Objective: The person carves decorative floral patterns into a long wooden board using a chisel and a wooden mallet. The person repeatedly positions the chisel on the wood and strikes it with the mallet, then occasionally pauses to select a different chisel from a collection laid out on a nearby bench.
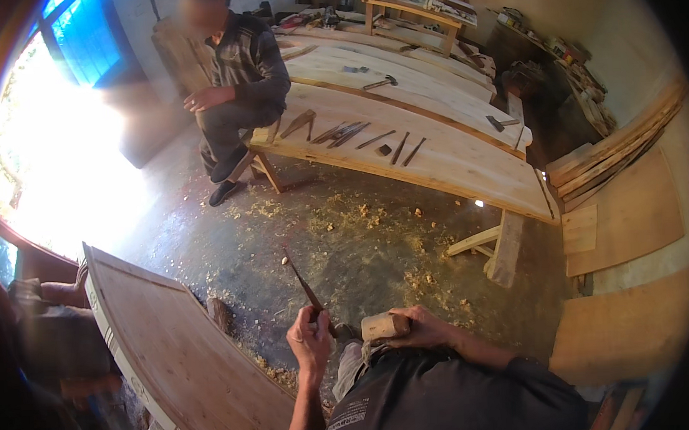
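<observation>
Far left of frame: blown-out window light, and a second person's arm (63, 289) rests near the top end of the big wood panel (189, 360). The panel runs diagonally from middle left to the bottom edge and looks propped on edge, face toward the wearer, so it is within reach of both hands.

Lower centre: left hand (310, 341) is clenched round the handle of a chisel (303, 282). Blade points up and left, tip in the air over the floor, clear of the panel edge. That reads as held at rest, not engaged with the wood.

Just right of it: right hand (418, 327) is wrapped round a wooden mallet (383, 325), head lying sideways and close to the chisel hand. Low, near the lap, so no swing is set up.

Floor (361, 245), centre: shavings are scattered thickest below the long plank bench (434, 153), consistent with carving done there.

Upper left of centre: a seated person (235, 89) sits at the bench end, hand on knee. More chisels (341, 132) are laid out in a row on the plank, handy and visible. A hammer (379, 82) lies on the plank behind.

Right edge: boards (618, 149) are stacked leaning against the wall.
</observation>
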A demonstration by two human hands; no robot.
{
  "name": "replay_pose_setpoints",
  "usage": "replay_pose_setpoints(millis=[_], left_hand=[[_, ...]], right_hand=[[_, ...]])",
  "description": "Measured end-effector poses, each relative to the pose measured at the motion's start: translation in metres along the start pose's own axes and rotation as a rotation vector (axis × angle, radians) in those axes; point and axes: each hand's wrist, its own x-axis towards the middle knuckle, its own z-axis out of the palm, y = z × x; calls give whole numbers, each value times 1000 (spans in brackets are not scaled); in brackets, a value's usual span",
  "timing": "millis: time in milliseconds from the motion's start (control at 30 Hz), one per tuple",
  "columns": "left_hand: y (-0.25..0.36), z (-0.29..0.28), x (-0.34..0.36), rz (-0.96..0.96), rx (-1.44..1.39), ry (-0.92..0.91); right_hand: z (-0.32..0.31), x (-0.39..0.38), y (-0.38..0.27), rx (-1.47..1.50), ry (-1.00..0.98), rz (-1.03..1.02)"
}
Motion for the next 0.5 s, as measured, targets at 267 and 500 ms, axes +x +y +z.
replay_pose_setpoints(millis=[267, 500], left_hand=[[-37, 44, 99, 150, 413, -165], [-37, 156, 183, 129, 546, -336]], right_hand=[[-37, 37, 130, 176, 323, 304], [-138, 81, 174, 361, 598, 273]])
